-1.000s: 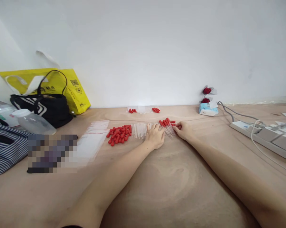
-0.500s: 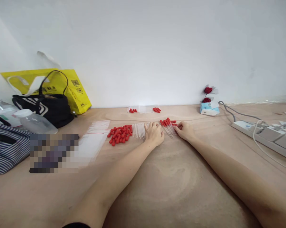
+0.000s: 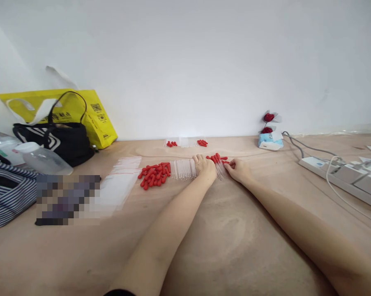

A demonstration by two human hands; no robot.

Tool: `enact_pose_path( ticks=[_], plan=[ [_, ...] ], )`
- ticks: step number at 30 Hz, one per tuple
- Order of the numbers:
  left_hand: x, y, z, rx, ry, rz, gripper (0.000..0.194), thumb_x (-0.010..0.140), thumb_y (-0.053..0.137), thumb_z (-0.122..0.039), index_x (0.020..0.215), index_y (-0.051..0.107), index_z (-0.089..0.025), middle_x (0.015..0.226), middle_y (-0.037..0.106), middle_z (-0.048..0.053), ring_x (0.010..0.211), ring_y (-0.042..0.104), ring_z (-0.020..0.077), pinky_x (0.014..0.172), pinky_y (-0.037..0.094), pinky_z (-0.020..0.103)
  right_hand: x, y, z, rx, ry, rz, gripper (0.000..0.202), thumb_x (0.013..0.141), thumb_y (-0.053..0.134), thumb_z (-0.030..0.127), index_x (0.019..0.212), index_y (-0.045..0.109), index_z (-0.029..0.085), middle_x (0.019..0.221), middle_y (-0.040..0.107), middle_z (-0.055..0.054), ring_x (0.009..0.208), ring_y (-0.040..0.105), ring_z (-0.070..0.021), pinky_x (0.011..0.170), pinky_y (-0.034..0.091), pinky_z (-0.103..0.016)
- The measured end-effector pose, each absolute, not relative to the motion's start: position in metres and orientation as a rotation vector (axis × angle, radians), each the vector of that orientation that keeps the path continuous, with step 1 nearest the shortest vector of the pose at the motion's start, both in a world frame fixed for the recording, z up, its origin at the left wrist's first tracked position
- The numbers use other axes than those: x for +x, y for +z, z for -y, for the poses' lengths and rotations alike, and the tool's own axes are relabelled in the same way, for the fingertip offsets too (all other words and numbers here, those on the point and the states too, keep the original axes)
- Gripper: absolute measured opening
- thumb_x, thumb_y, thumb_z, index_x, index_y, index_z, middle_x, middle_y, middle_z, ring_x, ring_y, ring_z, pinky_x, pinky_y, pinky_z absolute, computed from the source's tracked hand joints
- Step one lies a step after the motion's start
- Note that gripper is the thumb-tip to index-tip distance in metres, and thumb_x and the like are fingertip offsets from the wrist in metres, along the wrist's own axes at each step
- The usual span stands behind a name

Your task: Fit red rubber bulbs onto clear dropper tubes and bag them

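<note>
My left hand (image 3: pixel 205 167) bends over the right end of a row of clear glass tubes (image 3: pixel 184 169). Its fingers curl down, and whatever is between them is hidden. On the right, my right hand (image 3: pixel 238 170) pinches a red-bulbed dropper by its bulb (image 3: pixel 225 162). Between the hands lie several droppers (image 3: pixel 220 169), clear tubes with red bulbs at their far ends; my left hand covers part of them. Left of the tube row is a pile of loose red rubber bulbs (image 3: pixel 154 175).
Clear zip bags (image 3: pixel 120 185) lie at left, beside a pixelated patch. Behind, bagged red bulbs (image 3: pixel 202 143) and tubes lie near the wall. A black bag (image 3: pixel 58 144), yellow bag (image 3: pixel 103 123), plastic bottle (image 3: pixel 45 158), tissue pack (image 3: pixel 270 142) and power strip (image 3: pixel 342 176) stand around.
My left hand has moved right, from over the tube row towards the droppers, its fingers more curled now. More of the tube row shows. My right hand has hardly moved.
</note>
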State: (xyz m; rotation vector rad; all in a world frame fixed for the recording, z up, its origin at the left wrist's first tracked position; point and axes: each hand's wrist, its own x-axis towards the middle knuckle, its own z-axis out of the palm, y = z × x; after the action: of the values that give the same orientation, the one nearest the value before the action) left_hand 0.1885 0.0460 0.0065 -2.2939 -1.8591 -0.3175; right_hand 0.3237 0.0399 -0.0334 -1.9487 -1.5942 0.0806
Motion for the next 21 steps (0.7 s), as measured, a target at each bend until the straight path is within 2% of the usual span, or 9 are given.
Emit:
enact_pose_path(
  ticks=[3,9,15,21],
  plan=[
    [0.187,0.010,-0.047,-2.293,-0.312,1.850,0.017,0.071,0.053,-0.019,0.080,0.067,-0.013,0.095,0.059,0.016,0.094,0.043,0.0288,0.079,0.025,0.041,0.324,-0.035,-0.039,-1.952,0.049,1.600,0.022,0.075,0.049,0.037,0.070,0.058,0.017,0.072,0.064,-0.005,0.070,0.058,-0.0175,0.058,0.036,-0.025],
    [0.140,0.024,-0.028,-2.403,-0.350,1.674,0.019,0.071,0.056,-0.030,0.070,0.064,-0.013,0.090,0.058,0.015,0.093,0.043,0.0299,0.077,0.028,0.043,0.327,-0.037,-0.041,-1.866,0.013,1.557,0.026,0.080,0.042,0.036,0.071,0.056,0.017,0.072,0.063,-0.007,0.067,0.056,-0.0179,0.058,0.036,-0.026],
    [0.059,0.023,0.005,-2.636,-0.383,1.226,0.015,0.079,0.046,-0.021,0.069,0.057,-0.016,0.085,0.055,0.006,0.088,0.046,0.0216,0.078,0.029,0.039,0.314,-0.031,-0.034,-1.602,0.034,1.527,0.023,0.081,0.040,0.035,0.075,0.052,0.016,0.074,0.061,-0.007,0.067,0.053,-0.0162,0.062,0.039,-0.026],
    [0.022,0.013,0.012,-2.712,-0.384,1.102,0.011,0.080,0.046,-0.020,0.074,0.054,-0.017,0.087,0.056,0.004,0.088,0.046,0.0200,0.081,0.026,0.039,0.277,-0.024,-0.013,-1.235,0.069,1.791,0.018,0.080,0.048,0.033,0.077,0.055,0.017,0.074,0.060,-0.005,0.069,0.052,-0.0158,0.067,0.040,-0.029]
  ],
)
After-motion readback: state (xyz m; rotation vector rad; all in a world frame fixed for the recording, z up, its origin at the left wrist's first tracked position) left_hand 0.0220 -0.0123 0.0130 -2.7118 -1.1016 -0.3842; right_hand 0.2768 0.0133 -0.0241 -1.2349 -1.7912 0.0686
